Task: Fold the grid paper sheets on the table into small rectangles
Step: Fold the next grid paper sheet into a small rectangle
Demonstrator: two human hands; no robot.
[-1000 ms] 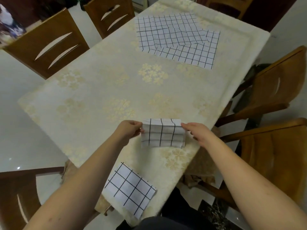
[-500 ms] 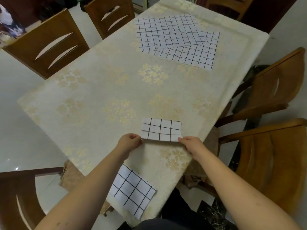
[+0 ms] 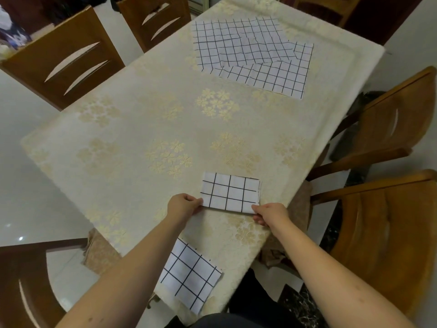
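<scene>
1. Folded grid paper rectangle point(image 3: 230, 192) lying flat on the table point(image 3: 132, 129), close to its near right edge, held at both near corners.
2. Left hand point(image 3: 183, 205) pinching the rectangle's near left corner, fingers curled onto the paper's edge.
3. Right hand point(image 3: 269, 213) gripping the near right corner, fingers curled; thumb placement hard to make out.
4. Second folded piece point(image 3: 192, 274) resting at the table's near corner, partly hidden under the left forearm, its tip overhanging the edge.
5. Unfolded grid sheets point(image 3: 250, 53) overlapping in a loose pile at the far end of the table, well apart from both hands.
6. Cream floral tablecloth point(image 3: 165, 155) covering the whole surface; wooden chairs point(image 3: 63, 60) pulled up along the left and right sides.
</scene>
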